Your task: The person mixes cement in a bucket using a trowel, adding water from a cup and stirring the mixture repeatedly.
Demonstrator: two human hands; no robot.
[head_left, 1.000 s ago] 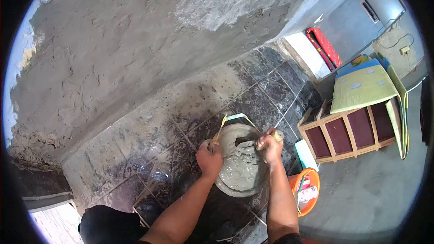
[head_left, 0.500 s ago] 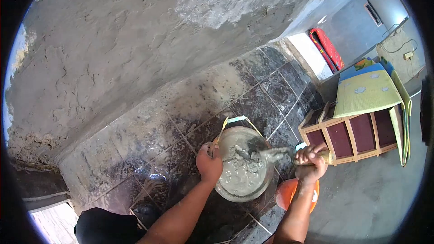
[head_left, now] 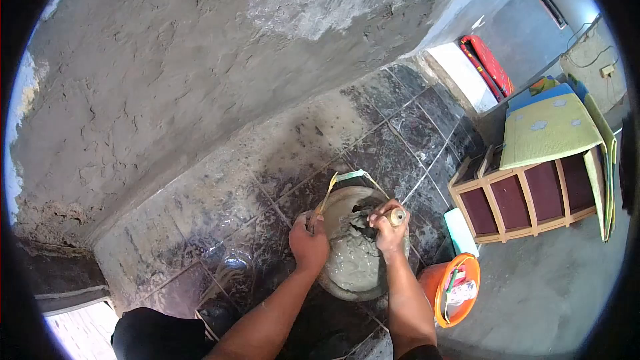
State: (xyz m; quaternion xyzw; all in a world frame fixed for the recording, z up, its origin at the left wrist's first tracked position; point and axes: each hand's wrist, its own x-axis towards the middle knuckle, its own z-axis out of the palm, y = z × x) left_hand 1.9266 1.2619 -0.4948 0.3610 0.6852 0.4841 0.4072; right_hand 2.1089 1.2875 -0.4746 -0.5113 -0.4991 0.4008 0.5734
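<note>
A round bucket [head_left: 333, 289] of wet grey mortar [head_left: 357, 263] stands on the dark tiles. My left hand [head_left: 309, 243] is closed on its left rim, beside the yellow end of the thin bail handle [head_left: 350, 175]. Over the bucket's right side, my right hand [head_left: 389, 228] is wrapped round the wooden grip of a trowel [head_left: 397, 216]. The grip points up towards me. Mortar and my fingers hide most of the blade, which is down in the bucket.
An orange bucket [head_left: 437, 300] with small items inside stands to the right. Beyond it are a pale-green object [head_left: 460, 232] and a wooden cabinet [head_left: 517, 207] with yellow mats [head_left: 550, 130] on top. A rough plastered wall [head_left: 167, 73] rises along the left.
My right hand has moved left with the trowel, from beyond the bucket's right rim to over the mortar, and the blade has gone down into it. My left hand stays on the rim.
</note>
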